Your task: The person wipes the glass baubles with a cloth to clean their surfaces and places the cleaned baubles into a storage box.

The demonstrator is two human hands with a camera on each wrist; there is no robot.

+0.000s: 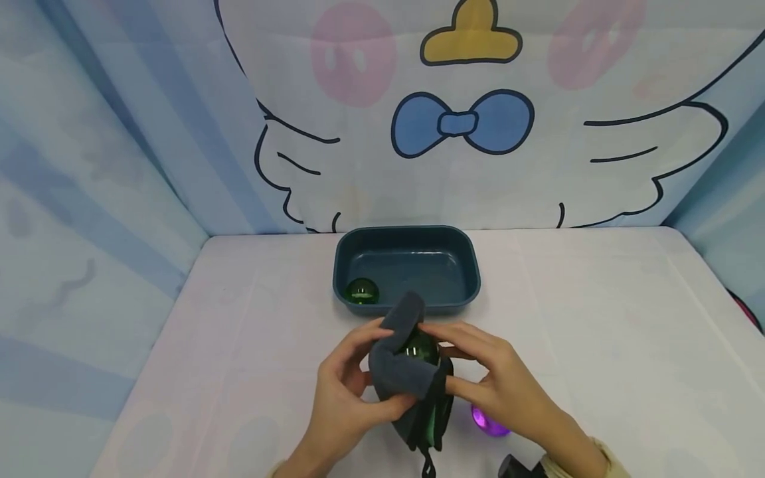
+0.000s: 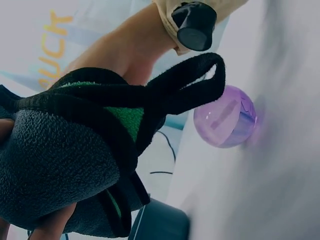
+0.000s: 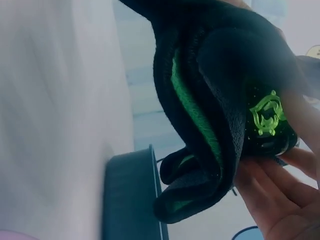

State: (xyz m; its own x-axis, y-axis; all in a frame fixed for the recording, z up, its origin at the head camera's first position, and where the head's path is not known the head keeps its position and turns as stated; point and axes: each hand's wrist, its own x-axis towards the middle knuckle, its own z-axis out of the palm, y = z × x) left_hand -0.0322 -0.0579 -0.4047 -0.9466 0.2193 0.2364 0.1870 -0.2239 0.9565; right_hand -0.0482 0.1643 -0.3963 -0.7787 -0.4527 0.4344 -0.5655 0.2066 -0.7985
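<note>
A dark grey cloth (image 1: 397, 372) with black edging, green inner side and a hanging loop is folded around a clear green ball (image 1: 420, 346). My left hand (image 1: 349, 392) grips the cloth from the left, thumb in front and fingers behind. From the right, my right hand (image 1: 493, 375) holds the ball within the folds, its fingertips right at the ball and the cloth's edge. A gold-green emblem shows on the ball (image 3: 268, 117) in the right wrist view. Cloth hides much of the ball. Below the right hand, a purple ball (image 2: 225, 117) rests on the table.
A dark teal tray (image 1: 412, 309) stands behind the hands, with another green ball (image 1: 362, 291) in its front left corner. A black cylindrical piece (image 2: 195, 27) sits at the right sleeve. Printed fabric (image 1: 460, 186) rises behind the table.
</note>
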